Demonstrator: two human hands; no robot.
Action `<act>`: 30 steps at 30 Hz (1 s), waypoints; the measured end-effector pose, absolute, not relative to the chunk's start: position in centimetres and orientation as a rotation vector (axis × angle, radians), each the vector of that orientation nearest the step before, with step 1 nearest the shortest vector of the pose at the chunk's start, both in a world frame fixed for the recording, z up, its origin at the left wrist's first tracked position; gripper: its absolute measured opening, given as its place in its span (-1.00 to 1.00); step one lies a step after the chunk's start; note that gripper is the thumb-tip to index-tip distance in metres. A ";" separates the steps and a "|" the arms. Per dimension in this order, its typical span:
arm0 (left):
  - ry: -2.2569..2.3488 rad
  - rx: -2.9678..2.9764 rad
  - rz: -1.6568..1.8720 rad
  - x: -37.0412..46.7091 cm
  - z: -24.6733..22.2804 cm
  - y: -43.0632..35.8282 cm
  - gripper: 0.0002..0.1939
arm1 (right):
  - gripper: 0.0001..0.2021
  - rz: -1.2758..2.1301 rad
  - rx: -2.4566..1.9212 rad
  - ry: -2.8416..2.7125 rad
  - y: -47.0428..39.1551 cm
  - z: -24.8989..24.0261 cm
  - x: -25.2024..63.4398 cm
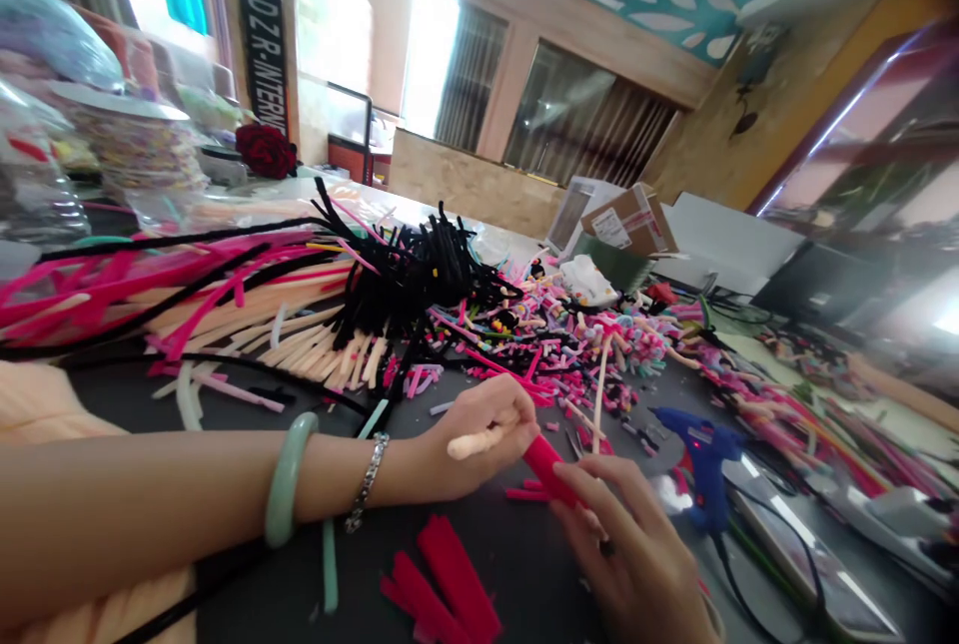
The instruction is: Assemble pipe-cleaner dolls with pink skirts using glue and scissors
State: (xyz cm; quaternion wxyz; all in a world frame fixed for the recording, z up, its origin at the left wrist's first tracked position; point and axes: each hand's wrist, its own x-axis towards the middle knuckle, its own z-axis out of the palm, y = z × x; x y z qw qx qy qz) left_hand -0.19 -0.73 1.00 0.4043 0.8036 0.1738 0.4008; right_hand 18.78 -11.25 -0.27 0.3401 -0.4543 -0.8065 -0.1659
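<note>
Red strip [549, 462], just below and right of the frame's centre, is held at its upper end by the left hand [490, 424], which also grips a peach stick [474, 442]; the right hand [636, 544] pinches its lower end. Loose red pieces [459, 579] lie bottom centre.

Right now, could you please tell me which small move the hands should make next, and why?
Probably the right hand should ease the red strip toward the cream stem: the left hand grips that stem, and the strip already spans the fingertips of both hands, while the blue glue gun sits unheld to the right.
</note>
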 end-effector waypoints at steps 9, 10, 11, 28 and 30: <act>0.468 1.901 0.905 -0.1 0.2 -0.4 -0.80 | -0.80 -0.526 -1.190 -1.966 -11.4 0.5 18.7; 0.479 1.899 0.899 -0.1 0.1 -0.3 -0.80 | -0.85 -0.558 -1.209 -1.935 -11.5 0.7 19.2; 0.490 1.899 0.895 -0.1 0.0 -0.3 -0.80 | -0.91 -0.597 -1.246 -1.897 -11.7 0.9 19.9; 0.470 1.837 0.918 0.1 -0.8 -0.1 -0.81 | -0.52 -0.217 -2.809 -1.358 -12.0 2.2 28.0; 0.472 1.855 0.910 0.0 -0.6 -0.2 -0.81 | -0.54 -0.223 -2.814 -1.328 -11.6 1.9 27.6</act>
